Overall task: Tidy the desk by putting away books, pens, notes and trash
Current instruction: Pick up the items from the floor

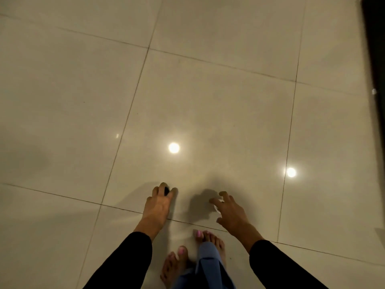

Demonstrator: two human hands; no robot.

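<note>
Nearest us are two bare feet [194,261] on the tiled floor [208,101], with blue trouser cloth [210,268] hanging over the right one; we judge the person is bending forward, since both black sleeves [129,261] reach down and away. Farther out, the left hand [160,203] curls its fingers [164,189] round a small dark thing [166,191], too hidden to name, pinching it so it can be carried. The right hand [231,211] is spread, fingers loosely bent, with something pale or clear [218,205] under them; we cannot tell whether it grips this or only reaches for it. No worktop shows. Beyond, lamps glare off the tiles, and a dark edge [375,59] runs down the far right.
</note>
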